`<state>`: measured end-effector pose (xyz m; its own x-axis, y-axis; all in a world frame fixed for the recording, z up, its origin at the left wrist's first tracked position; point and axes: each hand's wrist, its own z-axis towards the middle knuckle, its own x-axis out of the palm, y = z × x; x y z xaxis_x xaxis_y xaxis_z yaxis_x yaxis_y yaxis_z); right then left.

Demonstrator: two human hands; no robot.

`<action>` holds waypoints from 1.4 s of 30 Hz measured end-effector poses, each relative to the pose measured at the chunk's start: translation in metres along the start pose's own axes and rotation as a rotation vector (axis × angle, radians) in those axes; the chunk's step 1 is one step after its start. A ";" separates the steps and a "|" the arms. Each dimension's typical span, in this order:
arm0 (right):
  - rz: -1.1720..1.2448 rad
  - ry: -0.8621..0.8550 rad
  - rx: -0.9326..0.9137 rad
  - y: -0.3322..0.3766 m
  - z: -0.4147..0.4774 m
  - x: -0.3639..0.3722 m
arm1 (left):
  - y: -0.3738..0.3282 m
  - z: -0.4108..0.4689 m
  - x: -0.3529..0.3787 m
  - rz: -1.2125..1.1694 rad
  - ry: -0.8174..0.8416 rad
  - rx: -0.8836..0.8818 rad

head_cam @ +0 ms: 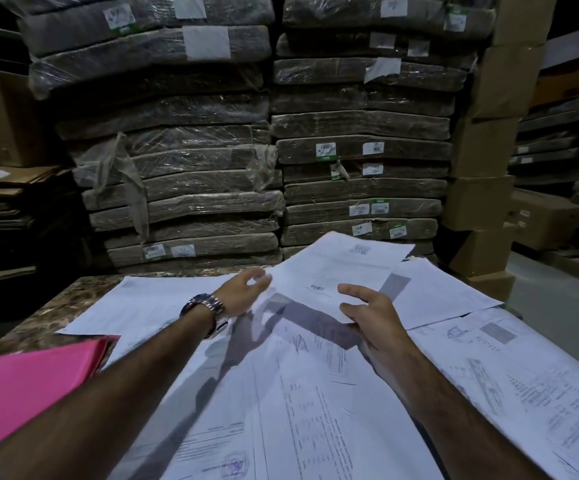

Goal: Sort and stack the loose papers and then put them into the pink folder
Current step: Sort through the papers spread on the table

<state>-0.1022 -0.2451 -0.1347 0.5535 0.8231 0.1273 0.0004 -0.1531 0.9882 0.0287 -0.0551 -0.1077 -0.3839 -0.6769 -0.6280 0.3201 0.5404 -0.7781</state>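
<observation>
White, thin printed paper all over: loose papers (315, 393) fanned in overlapping layers across the table (73, 296), from 12 o'clock down to 6 o'clock and out past 3 o'clock. Brown-veined, polished stone showing bare only at 10 o'clock. Pink folder (28, 382) lying flat at 8 o'clock, matte card, closed, its corner just overlapping the nearest sheets.

Lifted sheet (336, 268) raised at 12 o'clock, tilted, bowing under its own weight. Right grip (374, 320) pinched narrow on its near corner, thumb on top, other fingers mostly hidden beneath. Left grip (243, 289) at the sheet's 9 o'clock edge, fingers loosely curled and blurred; cannot tell whether closed on the paper or only touching it. Metal-banded wristwatch (205, 308) on that wrist.

Judged as almost weightless, floppy, easy to crease or tear at a pinched corner, and slick enough to slide sheet over sheet. Best taken by two opposite edges, or swept together flat against the stone and squared by tapping the edges, never dragged by one corner.

Behind, at 12 o'clock, wrapped bundles (184, 168) in crinkled clear film, stacked high; plain cardboard boxes (482, 150) at 2 o'clock
</observation>
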 end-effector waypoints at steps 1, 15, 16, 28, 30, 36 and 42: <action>0.009 0.040 -0.002 0.002 -0.003 0.002 | 0.003 -0.004 -0.005 -0.196 0.026 -0.079; -0.227 0.544 0.027 -0.003 -0.048 0.048 | 0.071 -0.097 -0.077 -0.104 -0.047 -0.194; -0.253 0.561 0.027 -0.003 -0.051 0.052 | 0.076 -0.110 -0.080 -0.066 -0.054 -0.190; -0.737 0.718 -0.027 -0.014 -0.093 0.093 | 0.120 -0.205 -0.106 0.223 -0.081 -0.259; -0.806 0.691 -0.068 -0.014 -0.095 0.094 | 0.120 -0.210 -0.105 0.248 -0.091 -0.262; -0.941 0.596 -0.128 -0.019 -0.097 0.092 | 0.112 -0.218 -0.102 0.306 -0.061 -0.245; -0.981 0.568 -0.139 -0.023 -0.100 0.089 | 0.112 -0.216 -0.094 0.518 -0.117 -0.217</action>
<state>-0.1359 -0.1135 -0.1378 -0.0915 0.6881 -0.7198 0.1134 0.7254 0.6790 -0.0864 0.1776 -0.1378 -0.1217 -0.3401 -0.9325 0.2508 0.8985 -0.3604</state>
